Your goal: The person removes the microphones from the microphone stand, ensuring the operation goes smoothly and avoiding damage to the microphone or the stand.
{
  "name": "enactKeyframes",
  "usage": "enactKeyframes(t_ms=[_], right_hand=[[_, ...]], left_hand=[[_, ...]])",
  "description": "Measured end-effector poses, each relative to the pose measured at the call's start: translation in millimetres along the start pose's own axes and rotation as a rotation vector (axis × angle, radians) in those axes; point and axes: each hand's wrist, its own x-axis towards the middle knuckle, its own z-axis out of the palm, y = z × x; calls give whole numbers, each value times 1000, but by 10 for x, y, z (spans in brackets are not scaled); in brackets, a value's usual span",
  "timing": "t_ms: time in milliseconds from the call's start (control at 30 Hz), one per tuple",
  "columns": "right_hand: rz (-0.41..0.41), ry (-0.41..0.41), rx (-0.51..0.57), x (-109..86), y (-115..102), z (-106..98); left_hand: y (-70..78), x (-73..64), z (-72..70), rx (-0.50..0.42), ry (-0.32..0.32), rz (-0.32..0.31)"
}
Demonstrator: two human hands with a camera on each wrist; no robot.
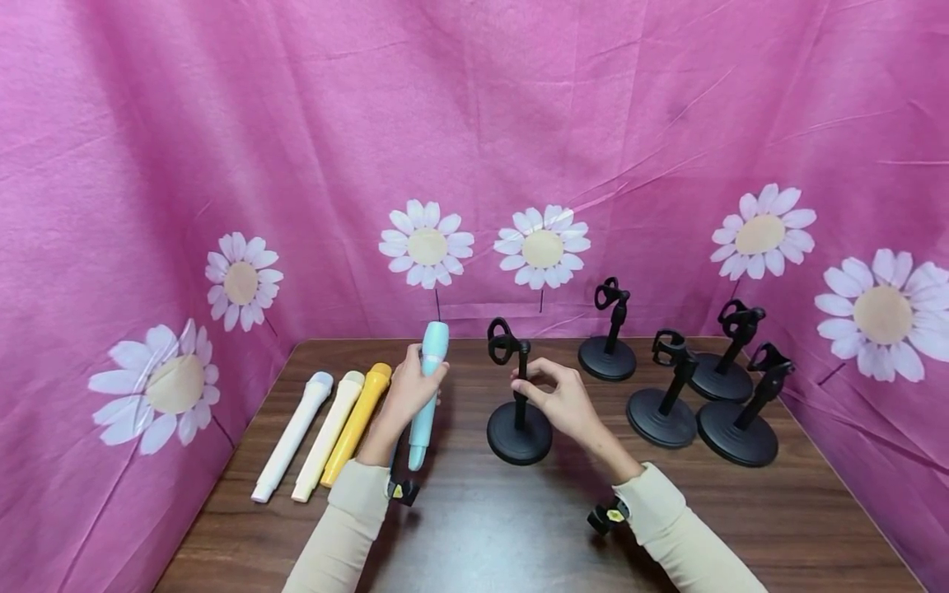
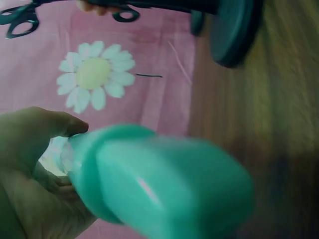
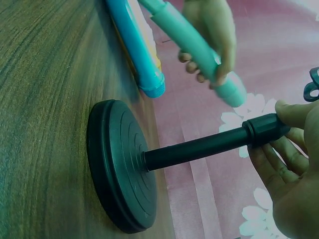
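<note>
My left hand (image 1: 406, 394) grips a light teal microphone (image 1: 421, 436) around its upper body, head end pointing away. In the right wrist view this microphone (image 3: 187, 40) is clear of the tabletop; its tail end fills the middle of the left wrist view. To the right, a black microphone stand (image 1: 519, 441) rests upright on its round base. The thumb and fingers of my right hand (image 1: 563, 401) pinch its post, just below the ring-shaped clip (image 1: 502, 339). A gap separates the microphone from that clip.
White (image 1: 292, 436), cream (image 1: 328, 436) and yellow (image 1: 357, 424) microphones lie at the left; a blue one (image 3: 134, 47), mostly hidden by my left arm in the head view, lies beside them. Several black stands (image 1: 661, 416) occupy the right side. A pink flowered cloth (image 1: 474, 148) hangs behind the wooden table (image 1: 474, 535).
</note>
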Motion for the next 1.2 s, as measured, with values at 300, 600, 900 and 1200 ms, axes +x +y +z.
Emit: enactKeyframes(t_ms=[300,600,900,1200], right_hand=[[3,0,-4,-2,16,-7],[14,-2,1,-7,-4,-14],[15,9,5,-19,11,0],[25,8,6,-23,9,-1]], left_hand=[[-518,138,144,327,61,28],[-619,54,210,533,59,30],[-456,-125,194,635,30,31],[-413,-167,244,670,49,13]])
